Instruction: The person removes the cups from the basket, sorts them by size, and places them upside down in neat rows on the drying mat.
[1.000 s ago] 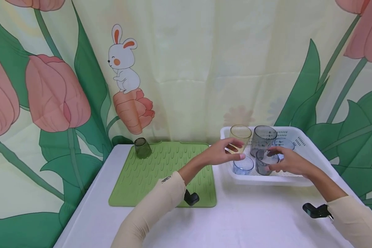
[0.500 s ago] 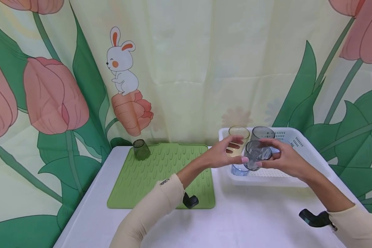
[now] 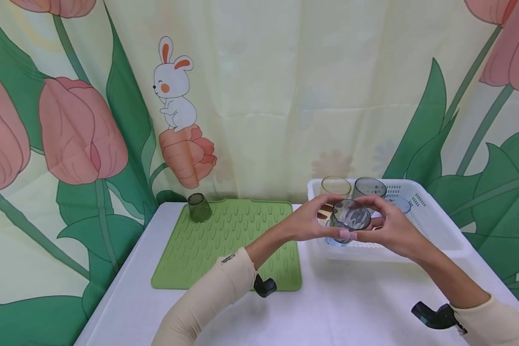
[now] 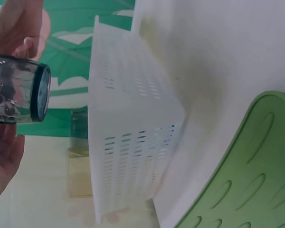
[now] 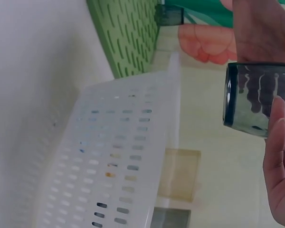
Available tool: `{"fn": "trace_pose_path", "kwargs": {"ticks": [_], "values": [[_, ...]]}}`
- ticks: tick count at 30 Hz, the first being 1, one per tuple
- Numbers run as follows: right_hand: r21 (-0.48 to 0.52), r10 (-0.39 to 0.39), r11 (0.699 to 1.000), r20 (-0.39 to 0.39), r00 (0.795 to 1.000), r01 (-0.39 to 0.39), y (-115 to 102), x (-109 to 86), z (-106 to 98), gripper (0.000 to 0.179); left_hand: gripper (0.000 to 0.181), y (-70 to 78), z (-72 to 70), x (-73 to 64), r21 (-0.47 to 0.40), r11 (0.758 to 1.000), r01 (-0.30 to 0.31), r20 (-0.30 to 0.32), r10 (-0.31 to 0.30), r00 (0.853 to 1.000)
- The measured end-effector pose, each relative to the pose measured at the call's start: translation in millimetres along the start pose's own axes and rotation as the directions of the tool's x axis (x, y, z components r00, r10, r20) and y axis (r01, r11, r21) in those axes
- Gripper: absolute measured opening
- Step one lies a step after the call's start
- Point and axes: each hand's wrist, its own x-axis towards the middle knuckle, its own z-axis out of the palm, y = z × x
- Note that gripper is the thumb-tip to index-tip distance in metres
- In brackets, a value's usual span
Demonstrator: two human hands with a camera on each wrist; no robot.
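Note:
A smoky grey glass tumbler (image 3: 350,216) is held between both hands above the front of a white plastic basket (image 3: 393,252). My left hand (image 3: 307,222) grips its left side, fingers behind and thumb in front. My right hand (image 3: 391,223) grips the opposite side, and the two thumbs nearly meet. In the left wrist view the tumbler's thick base (image 4: 42,92) hangs free above the basket's rim. Inside the basket stand an amber glass (image 3: 336,185), a taller grey glass (image 3: 370,186) and blue glasses, one (image 3: 399,203) toward the right and another largely hidden by my hands.
On the left, a green ribbed drying mat (image 3: 225,250) lies on the white-covered table (image 3: 350,302). A dark glass (image 3: 199,207) stands upside down at the mat's far left corner. Behind everything hangs a curtain (image 3: 259,96) printed with tulips and a rabbit.
My right hand has lifted the grey tumbler out of the basket and brought it left. My left hand has closed round its other side.

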Motion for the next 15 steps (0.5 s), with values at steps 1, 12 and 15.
{"fn": "trace_pose_path", "kwargs": {"ticks": [1, 12, 15], "values": [[0.002, -0.003, 1.000, -0.003, 1.000, 0.003, 0, -0.6, 1, 0.074, 0.076, -0.5, 0.3, -0.7, 0.003, 1.000, -0.004, -0.001, 0.004, 1.000], [0.087, -0.096, 0.992, 0.000, 0.995, 0.096, 0, -6.4, 12, 0.070, 0.067, -4.6, -0.4, -10.2, 0.066, 0.997, -0.033, -0.045, 0.036, 0.998], [0.134, -0.133, 0.982, -0.003, 0.991, 0.133, 1, -7.1, 15, 0.071, 0.066, -2.4, -1.9, -12.2, 0.099, 0.994, -0.045, -0.069, 0.052, 0.996]]}}
